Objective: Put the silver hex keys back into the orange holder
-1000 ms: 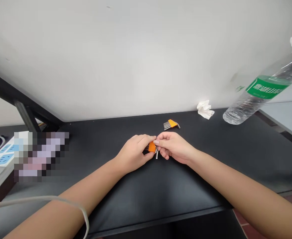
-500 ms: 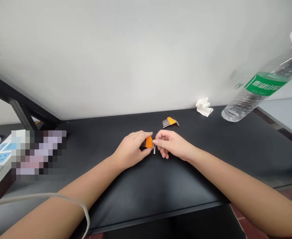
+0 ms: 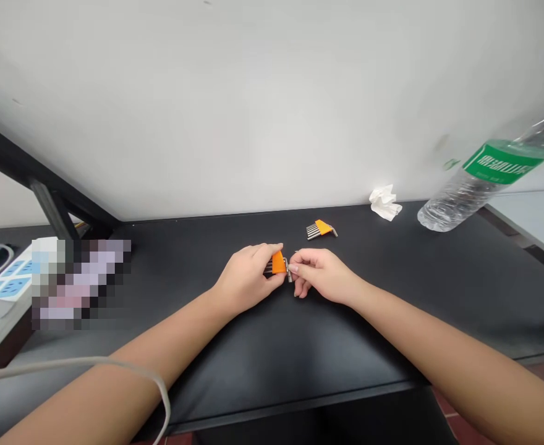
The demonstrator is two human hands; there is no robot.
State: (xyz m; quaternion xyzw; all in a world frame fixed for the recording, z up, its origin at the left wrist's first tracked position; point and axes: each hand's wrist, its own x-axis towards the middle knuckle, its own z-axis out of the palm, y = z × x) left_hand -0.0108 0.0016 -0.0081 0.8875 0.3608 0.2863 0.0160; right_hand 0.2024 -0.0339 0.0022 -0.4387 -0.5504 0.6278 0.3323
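Note:
My left hand (image 3: 248, 275) grips an orange holder (image 3: 278, 262) with a set of metal hex keys in it, thumb below and fingers above. The long shafts point left, partly hidden by the hand, while the short bent ends (image 3: 289, 270) stick out on the right. At those bent ends my right hand (image 3: 318, 272) is closed in a pinch on a hex key, mostly covered by its fingertips. Behind the hands, a second orange hex key set (image 3: 322, 228) lies on the black table (image 3: 235, 377).
Crumpled white tissue (image 3: 385, 203) and a plastic bottle with a green label (image 3: 504, 162) stand by the wall at the right. A power strip (image 3: 12, 287) and a blurred-out object (image 3: 84, 278) are at the left. A pale cable (image 3: 114, 364) crosses over my left forearm.
The whole view has shifted slightly. My right fingertips remain at the bent ends, and more of those ends shows between the hands. Both hands otherwise keep nearly the same pose.

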